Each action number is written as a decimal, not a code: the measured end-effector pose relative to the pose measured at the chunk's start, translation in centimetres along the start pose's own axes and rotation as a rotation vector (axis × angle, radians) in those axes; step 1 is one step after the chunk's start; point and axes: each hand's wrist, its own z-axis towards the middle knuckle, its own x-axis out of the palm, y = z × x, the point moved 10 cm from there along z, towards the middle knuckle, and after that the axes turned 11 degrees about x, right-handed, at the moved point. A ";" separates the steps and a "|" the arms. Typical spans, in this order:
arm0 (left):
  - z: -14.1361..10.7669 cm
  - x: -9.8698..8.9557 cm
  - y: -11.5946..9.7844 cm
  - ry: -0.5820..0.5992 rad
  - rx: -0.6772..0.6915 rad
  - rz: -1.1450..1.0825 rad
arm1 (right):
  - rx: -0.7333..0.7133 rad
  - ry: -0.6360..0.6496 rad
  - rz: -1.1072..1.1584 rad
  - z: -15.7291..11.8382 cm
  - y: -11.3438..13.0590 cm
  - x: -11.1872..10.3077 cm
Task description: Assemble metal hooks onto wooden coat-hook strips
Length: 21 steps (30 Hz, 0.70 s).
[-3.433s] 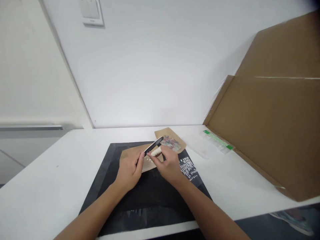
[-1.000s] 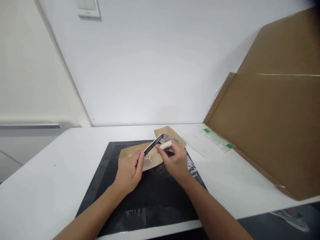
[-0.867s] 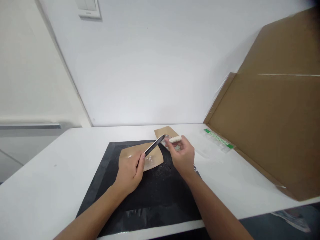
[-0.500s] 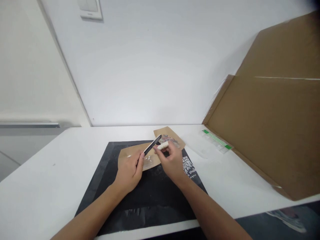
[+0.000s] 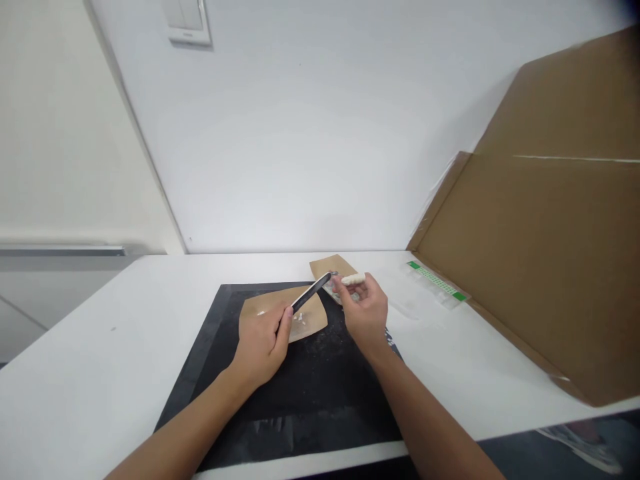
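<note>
My left hand [image 5: 265,340] is closed around a slim black bar with a pale edge [image 5: 311,293], which slants up to the right above the mat. My right hand [image 5: 366,313] is beside the bar's far tip, thumb and fingers drawn together; whatever they pinch is too small to make out. A white finger cot [image 5: 354,279] covers one finger of that hand. Beneath the bar, a brown paper sheet [image 5: 260,305] carries small white bits [image 5: 301,318]. A second brown paper piece [image 5: 325,264], with a clear bag on it, lies partly behind the right hand.
A black mat [image 5: 310,393] covers the middle of the white table [image 5: 90,367]. To the right, a clear strip with green markings [image 5: 436,281] lies near a large open cardboard box [image 5: 550,220]. The white wall [image 5: 300,147] rises behind the table.
My right hand has shifted right, from beside the middle of the bar to its far tip. The left hand keeps its hold on the bar. The view has moved slightly.
</note>
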 end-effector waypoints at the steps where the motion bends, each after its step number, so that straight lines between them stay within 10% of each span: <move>1: 0.0 0.0 0.0 0.000 0.001 -0.002 | 0.012 -0.013 0.009 0.2 -0.2 -0.2; 13: -0.1 0.1 0.3 0.012 -0.003 -0.024 | -0.248 0.337 -0.210 -4.7 2.9 5.3; 21: -0.1 0.3 0.4 0.007 -0.021 -0.039 | -0.107 0.114 -0.184 -1.9 0.9 2.3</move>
